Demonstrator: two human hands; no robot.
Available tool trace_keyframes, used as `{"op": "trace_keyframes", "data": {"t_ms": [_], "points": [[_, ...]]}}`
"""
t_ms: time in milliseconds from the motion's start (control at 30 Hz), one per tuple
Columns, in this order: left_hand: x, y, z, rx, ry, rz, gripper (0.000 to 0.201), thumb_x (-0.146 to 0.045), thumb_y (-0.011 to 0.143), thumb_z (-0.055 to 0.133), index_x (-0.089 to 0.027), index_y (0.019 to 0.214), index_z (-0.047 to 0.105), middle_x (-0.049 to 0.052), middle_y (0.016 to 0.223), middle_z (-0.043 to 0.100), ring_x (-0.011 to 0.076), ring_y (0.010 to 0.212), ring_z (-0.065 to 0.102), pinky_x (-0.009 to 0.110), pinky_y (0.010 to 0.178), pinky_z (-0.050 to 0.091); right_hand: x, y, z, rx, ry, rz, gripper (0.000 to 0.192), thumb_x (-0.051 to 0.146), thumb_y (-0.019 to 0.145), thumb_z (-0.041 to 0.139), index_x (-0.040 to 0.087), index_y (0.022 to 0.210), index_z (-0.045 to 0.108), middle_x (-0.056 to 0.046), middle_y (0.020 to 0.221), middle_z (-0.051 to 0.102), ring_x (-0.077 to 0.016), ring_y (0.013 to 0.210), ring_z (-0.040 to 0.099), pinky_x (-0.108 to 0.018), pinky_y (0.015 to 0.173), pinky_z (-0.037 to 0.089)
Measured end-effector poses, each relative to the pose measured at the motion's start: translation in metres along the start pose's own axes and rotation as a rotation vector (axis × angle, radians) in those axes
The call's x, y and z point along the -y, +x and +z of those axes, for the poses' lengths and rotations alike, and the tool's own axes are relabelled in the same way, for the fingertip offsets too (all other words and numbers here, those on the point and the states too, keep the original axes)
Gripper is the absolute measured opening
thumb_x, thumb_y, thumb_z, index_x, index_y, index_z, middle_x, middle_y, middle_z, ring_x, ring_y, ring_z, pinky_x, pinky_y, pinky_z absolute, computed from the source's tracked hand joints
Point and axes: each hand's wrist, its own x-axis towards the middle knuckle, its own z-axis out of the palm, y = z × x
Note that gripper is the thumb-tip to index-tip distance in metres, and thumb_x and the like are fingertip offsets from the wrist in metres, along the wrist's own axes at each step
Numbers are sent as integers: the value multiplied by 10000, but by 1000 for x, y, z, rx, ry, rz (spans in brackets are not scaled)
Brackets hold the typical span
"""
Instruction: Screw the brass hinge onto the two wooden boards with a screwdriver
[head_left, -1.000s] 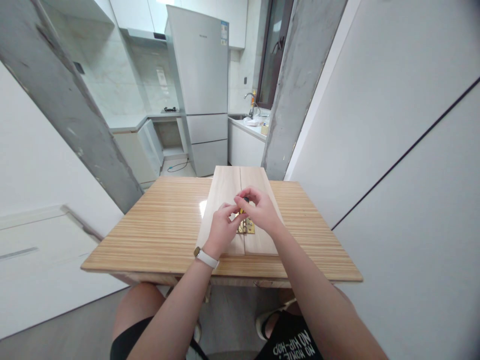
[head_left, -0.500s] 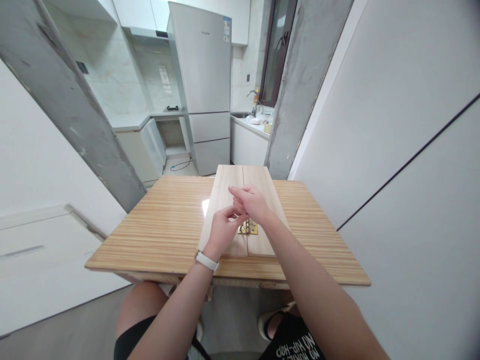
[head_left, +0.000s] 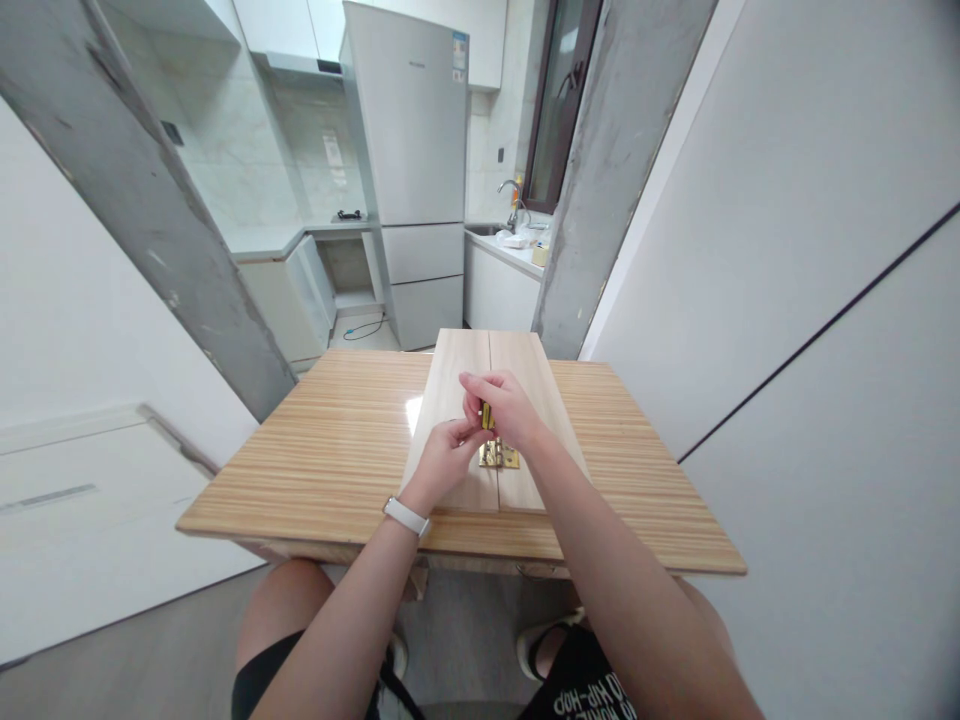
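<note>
Bright, even daylight, a glare patch on the table (head_left: 409, 410), sharp focus, wide-angle bending at the edges.

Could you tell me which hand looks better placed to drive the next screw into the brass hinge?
Probably the right hand: it grips the yellow-handled tool above the brass hinge, while the left hand rests beside it.

Table (head_left: 315, 450) seemingly open beside the boards (head_left: 457, 375)
</note>
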Motion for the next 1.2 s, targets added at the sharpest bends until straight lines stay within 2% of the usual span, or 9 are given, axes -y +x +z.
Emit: {"op": "trace_keyframes", "data": {"t_ms": [100, 200, 433, 633, 700, 767, 1000, 1100, 1200], "points": [[-2, 2, -1, 28, -7, -22, 304, -398, 933, 686, -112, 921, 790, 86, 901, 788, 234, 859, 702, 329, 802, 535, 5, 4, -22, 390, 49, 77, 560, 553, 915, 649, 179, 508, 564, -19, 468, 563, -116, 420, 456, -259, 439, 295], [-4, 4, 0, 55, -64, -42, 331, -417, 932, 692, -103, 978, 785, 103, 943, 794, 241, 898, 713, 335, 828, 541, 6, 6, -29, 522, 83, 112, 619, 563, 906, 672, 199, 447, 470, 33, 390, 431, -87, 376, 358, -249, 425, 267], [-7, 6, 5, 39, -153, -39, 276, -373, 934, 675, -122, 1010, 761, 109, 1027, 791, 247, 980, 713, 349, 893, 549, -6, 8, -7, 19, 201, 112, 599, 514, 864, 693, 242, 470, 333, 81, 386, 283, -70, 366, 225, -262, 389, 138], [0, 3, 5, -13, -93, -17, 264, -343, 914, 662, -133, 1033, 771, 105, 1026, 795, 237, 923, 715, 337, 860, 559, -19, 3, 28, -697, -156, -78, 576, 580, 970, 513, 249, 538, 326, 35, 474, 330, -117, 469, 309, -299, 454, 252], [0, 1, 3, -20, -82, -5, 256, -330, 904, 669, -131, 1028, 770, 103, 1012, 797, 232, 902, 716, 331, 847, 560, -20, 0, 34, -787, -201, -97, 572, 579, 1000, 449, 249, 551, 321, 26, 493, 343, -123, 484, 316, -305, 467, 266], [0, 0, 1, -20, -80, 3, 254, -331, 919, 657, -127, 1021, 767, 102, 1015, 796, 229, 911, 715, 326, 850, 555, -18, -1, 32, -676, -190, -82, 586, 587, 981, 488, 244, 531, 335, 29, 476, 351, -117, 470, 321, -298, 459, 266], [0, 0, 0, 1, -38, -53, 314, -408, 956, 640, -118, 949, 762, 99, 948, 794, 242, 902, 717, 336, 822, 553, 5, 5, -23, 374, 11, 108, 543, 632, 847, 677, 177, 560, 605, -37, 537, 622, -126, 433, 494, -247, 397, 325], [0, 1, 1, 23, -43, -31, 360, -449, 974, 614, -122, 979, 765, 100, 955, 791, 242, 921, 716, 337, 844, 552, 5, 8, -29, 496, 12, 147, 631, 650, 844, 688, 204, 446, 487, 9, 404, 486, -105, 376, 416, -239, 390, 317], [-1, 3, 1, 27, -65, -24, 368, -456, 971, 622, -117, 1010, 761, 104, 978, 790, 239, 935, 711, 333, 858, 547, -3, 8, -23, 337, 98, 149, 682, 649, 884, 645, 228, 419, 376, 57, 353, 337, -79, 338, 300, -231, 363, 234]]}}
